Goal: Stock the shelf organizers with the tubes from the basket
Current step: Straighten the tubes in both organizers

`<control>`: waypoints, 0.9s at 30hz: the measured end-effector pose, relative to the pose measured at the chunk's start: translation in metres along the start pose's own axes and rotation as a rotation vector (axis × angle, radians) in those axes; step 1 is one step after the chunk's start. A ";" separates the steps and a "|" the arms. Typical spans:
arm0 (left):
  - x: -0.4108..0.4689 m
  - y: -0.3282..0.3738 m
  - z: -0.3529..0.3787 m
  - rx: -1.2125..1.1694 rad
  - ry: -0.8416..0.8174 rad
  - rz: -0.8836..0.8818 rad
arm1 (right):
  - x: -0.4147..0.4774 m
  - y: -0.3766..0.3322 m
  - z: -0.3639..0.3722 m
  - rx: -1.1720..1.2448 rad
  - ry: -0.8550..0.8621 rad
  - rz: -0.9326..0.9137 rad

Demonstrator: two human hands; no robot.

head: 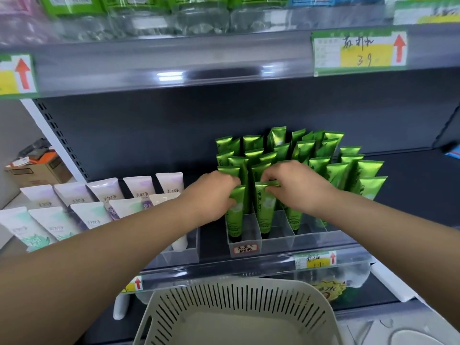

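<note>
Several green tubes stand cap-down in a clear divided organizer on the dark middle shelf. My left hand grips the front-left green tube near its top. My right hand pinches the crimped top of the neighbouring green tube labelled Chamomile. Both tubes sit upright in the front compartments. A beige slotted basket is below, at the bottom centre, and its visible inside shows no tubes.
White and lilac tubes fill another clear organizer on the left. Price tags hang on the upper shelf rail, and the shelf front carries a price tag. A cardboard box stands far left. Bare dark shelf lies right of the green tubes.
</note>
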State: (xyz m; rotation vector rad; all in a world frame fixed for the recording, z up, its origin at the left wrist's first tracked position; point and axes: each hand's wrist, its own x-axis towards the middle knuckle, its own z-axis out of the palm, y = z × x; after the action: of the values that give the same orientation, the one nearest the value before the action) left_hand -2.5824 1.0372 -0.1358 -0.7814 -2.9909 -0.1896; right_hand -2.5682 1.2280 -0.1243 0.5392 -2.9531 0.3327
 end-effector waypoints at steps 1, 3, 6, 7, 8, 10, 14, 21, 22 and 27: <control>-0.001 0.000 0.000 0.000 0.002 -0.001 | 0.000 0.000 0.001 0.001 0.004 0.000; -0.002 0.000 0.001 0.005 0.010 0.001 | 0.001 0.000 0.001 0.005 0.008 0.004; -0.003 0.000 0.001 0.010 0.014 0.001 | 0.001 0.000 0.001 0.013 0.005 0.012; -0.003 0.001 0.000 0.013 0.010 0.000 | 0.002 0.000 0.001 0.013 0.000 0.013; -0.002 0.001 -0.001 0.014 0.004 -0.003 | 0.002 -0.001 0.000 0.015 -0.010 0.014; -0.003 0.001 -0.003 0.007 -0.005 -0.015 | 0.001 -0.001 0.000 0.021 -0.035 0.016; -0.006 -0.002 -0.014 -0.041 0.027 -0.058 | -0.001 -0.004 -0.007 0.102 0.023 0.018; 0.005 -0.020 -0.041 -0.080 0.223 -0.143 | 0.021 -0.013 -0.027 0.227 0.146 -0.051; 0.010 -0.023 -0.043 -0.077 0.223 -0.144 | 0.025 -0.012 -0.030 0.197 0.133 -0.072; 0.032 -0.032 -0.042 -0.028 0.114 -0.124 | 0.048 -0.009 -0.031 -0.029 0.009 -0.205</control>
State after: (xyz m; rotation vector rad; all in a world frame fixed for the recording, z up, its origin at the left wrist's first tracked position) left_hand -2.6253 1.0196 -0.0953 -0.5667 -2.9356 -0.2714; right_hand -2.6069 1.2113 -0.0856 0.8248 -2.8555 0.2687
